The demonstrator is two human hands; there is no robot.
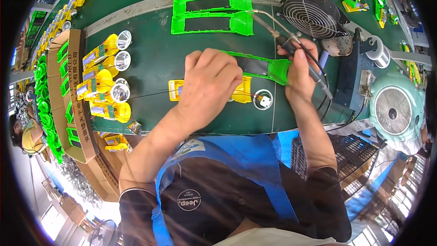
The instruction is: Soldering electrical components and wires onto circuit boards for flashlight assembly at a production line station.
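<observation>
My right hand (pixel 301 70) grips a soldering iron (pixel 287 44) with a thin metal tube along it, its tip pointing up and left. My left hand (pixel 210 84) is closed, fingers curled down, over a yellow lamp housing (pixel 242 92); what the fingertips hold is hidden. A dark wire runs left from beneath this hand. At the housing's right end is a round reflector (pixel 262 99) with a white piece in it. Just behind, a green frame with a dark panel (pixel 276 70) lies between my hands. Two more green frames (pixel 211 23) lie farther back.
Several yellow lamp units with reflectors (pixel 122 60) lie at left, beside a cardboard box (pixel 84 105) of green frames. At right stand a black fan (pixel 312 11), a dark soldering station (pixel 353 70), a solder spool (pixel 378 52) and a pale green fan (pixel 392 111).
</observation>
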